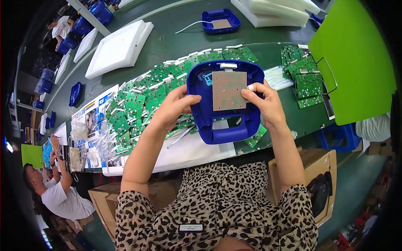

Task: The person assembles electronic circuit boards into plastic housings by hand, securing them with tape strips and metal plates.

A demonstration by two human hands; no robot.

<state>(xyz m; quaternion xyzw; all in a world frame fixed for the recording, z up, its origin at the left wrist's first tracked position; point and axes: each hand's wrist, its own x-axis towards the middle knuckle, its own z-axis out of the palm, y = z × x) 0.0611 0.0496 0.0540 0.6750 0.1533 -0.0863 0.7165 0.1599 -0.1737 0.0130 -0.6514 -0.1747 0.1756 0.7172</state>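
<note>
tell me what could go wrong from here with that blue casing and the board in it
The tan board might shift or get smudged, as the right hand has its thumb on the board's right edge. The blue casing, gripped at its sides by that hand and the left hand, could slip and perhaps knock the green circuit boards, which lie overlapping on the table.

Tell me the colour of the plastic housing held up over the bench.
Dark blue; the plastic housing shows best in the head view.
</note>
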